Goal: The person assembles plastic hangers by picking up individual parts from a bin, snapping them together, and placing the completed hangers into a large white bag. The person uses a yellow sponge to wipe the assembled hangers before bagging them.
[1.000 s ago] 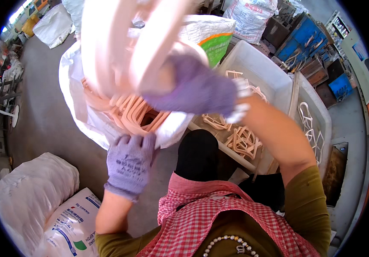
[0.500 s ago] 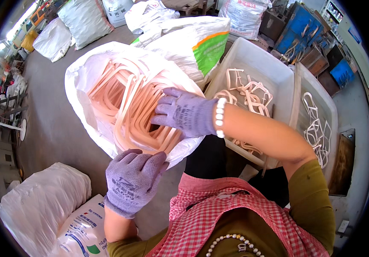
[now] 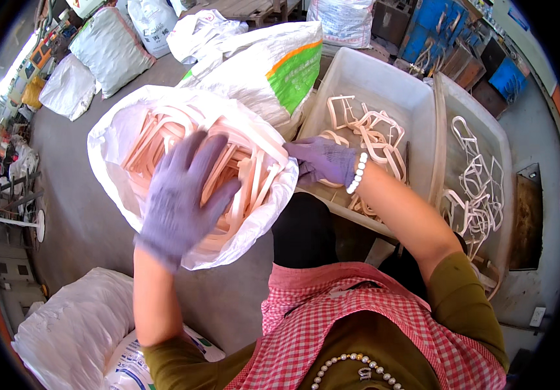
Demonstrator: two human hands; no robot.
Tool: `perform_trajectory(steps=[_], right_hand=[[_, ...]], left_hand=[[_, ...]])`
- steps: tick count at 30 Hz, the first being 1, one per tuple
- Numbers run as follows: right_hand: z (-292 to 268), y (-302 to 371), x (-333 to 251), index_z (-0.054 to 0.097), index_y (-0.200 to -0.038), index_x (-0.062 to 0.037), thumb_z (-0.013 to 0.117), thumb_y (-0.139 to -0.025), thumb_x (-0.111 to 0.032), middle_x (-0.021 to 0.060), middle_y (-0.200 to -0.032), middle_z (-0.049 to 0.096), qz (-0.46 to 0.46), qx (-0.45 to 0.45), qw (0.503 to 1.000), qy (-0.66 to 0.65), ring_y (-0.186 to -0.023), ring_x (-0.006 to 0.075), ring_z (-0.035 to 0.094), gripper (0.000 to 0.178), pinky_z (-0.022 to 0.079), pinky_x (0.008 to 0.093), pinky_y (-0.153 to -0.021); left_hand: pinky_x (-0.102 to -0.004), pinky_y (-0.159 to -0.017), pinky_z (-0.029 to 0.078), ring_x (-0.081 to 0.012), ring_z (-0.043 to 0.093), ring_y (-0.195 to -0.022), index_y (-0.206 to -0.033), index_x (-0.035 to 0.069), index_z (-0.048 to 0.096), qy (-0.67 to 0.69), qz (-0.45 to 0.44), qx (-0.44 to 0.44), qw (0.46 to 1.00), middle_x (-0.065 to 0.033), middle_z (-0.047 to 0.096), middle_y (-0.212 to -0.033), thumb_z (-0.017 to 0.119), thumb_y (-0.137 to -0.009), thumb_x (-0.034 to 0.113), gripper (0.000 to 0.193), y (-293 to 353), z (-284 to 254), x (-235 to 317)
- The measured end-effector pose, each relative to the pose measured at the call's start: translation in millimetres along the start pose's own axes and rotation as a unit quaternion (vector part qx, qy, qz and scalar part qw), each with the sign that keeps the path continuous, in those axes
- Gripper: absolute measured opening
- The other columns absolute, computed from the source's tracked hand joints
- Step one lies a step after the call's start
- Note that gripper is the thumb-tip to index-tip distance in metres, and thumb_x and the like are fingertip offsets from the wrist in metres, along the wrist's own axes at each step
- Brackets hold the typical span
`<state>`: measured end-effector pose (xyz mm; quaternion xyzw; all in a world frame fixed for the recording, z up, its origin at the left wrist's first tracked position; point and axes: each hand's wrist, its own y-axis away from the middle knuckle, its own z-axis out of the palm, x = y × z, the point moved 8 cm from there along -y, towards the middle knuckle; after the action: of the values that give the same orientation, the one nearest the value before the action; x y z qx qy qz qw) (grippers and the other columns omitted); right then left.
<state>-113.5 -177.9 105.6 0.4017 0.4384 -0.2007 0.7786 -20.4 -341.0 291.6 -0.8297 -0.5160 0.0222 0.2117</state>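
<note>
A white woven sack [image 3: 112, 140] stands open in front of me, filled with pale pink bent plastic strips [image 3: 248, 134] that look like frames or handles. My left hand [image 3: 185, 188], in a purple-grey knit glove, lies over the strips with its fingers spread; it is slightly blurred. On the sack's right side, my gloved right hand [image 3: 325, 160] grips the rim, its fingertips partly hidden.
Right of the sack is a translucent plastic bin [image 3: 393, 71] with more pink pieces. Another bin [image 3: 481, 107] beside it holds tangled white frames [image 3: 478, 188]. A white-and-green sack [image 3: 247, 71] stands behind; a white plastic bag [image 3: 75, 318] lies at lower left.
My left hand has left the sack's near rim and moved up over the strips. My right hand has come off the strips and shifted right to the rim.
</note>
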Motion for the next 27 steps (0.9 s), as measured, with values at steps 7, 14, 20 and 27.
perform_trajectory(steps=[7, 14, 20, 27], right_hand=[[-16.0, 38.6, -87.5, 0.065, -0.101, -0.0008, 0.066, -0.08, -0.021, 0.007, -0.078, 0.065, -0.221, 0.146, 0.964, -0.016, -0.064, 0.0119, 0.059, 0.029, 0.047, 0.0247, -0.052], [-1.0, 53.4, -122.6, 0.066, -0.099, 0.0015, 0.063, -0.084, -0.026, 0.006, -0.077, 0.065, -0.342, 0.23, 0.885, 0.216, -0.068, 0.0125, 0.06, 0.031, 0.049, 0.0269, -0.066], [-36.4, 104.4, -97.9, 0.049, -0.125, 0.0048, 0.041, -0.097, -0.049, 0.0163, -0.115, 0.058, -0.276, 0.064, 0.939, -0.194, -0.105, 0.025, 0.059, 0.061, 0.047, 0.0376, -0.098], [19.5, 144.7, -81.8, 0.044, -0.131, 0.0023, 0.04, -0.097, -0.05, 0.0178, -0.125, 0.051, -0.288, -0.126, 0.869, -0.383, -0.117, 0.0275, 0.05, 0.063, 0.038, 0.0398, -0.104]], left_hand=[[-0.0538, -0.108, 0.026, -0.0463, 0.028, -0.133, -0.14, 0.019, 0.04, -0.059, 0.072, -0.102, 0.99, -0.0227, 0.031, -0.144, 0.075, -0.069, 0.036, 0.081, -39.1, 88.3, -18.7], [-0.0571, -0.11, 0.019, -0.0431, 0.019, -0.138, -0.139, 0.021, 0.037, -0.019, 0.091, -0.17, 0.981, -0.0199, 0.026, -0.148, 0.066, -0.076, 0.039, 0.073, -65.1, 160.7, -30.9], [-0.0372, -0.099, 0.04, -0.0317, 0.051, -0.116, -0.125, 0.002, 0.052, 0.23, 0.026, 0.095, 0.968, -0.0201, 0.054, -0.124, 0.055, -0.09, 0.012, 0.037, -72.0, 72.8, -26.1], [-0.0284, -0.078, 0.049, -0.0175, 0.061, -0.09, -0.123, -0.004, 0.053, 0.463, -0.104, 0.079, 0.877, -0.0145, 0.062, -0.105, 0.06, -0.092, 0.024, 0.042, -85.5, 47.9, 85.8]])
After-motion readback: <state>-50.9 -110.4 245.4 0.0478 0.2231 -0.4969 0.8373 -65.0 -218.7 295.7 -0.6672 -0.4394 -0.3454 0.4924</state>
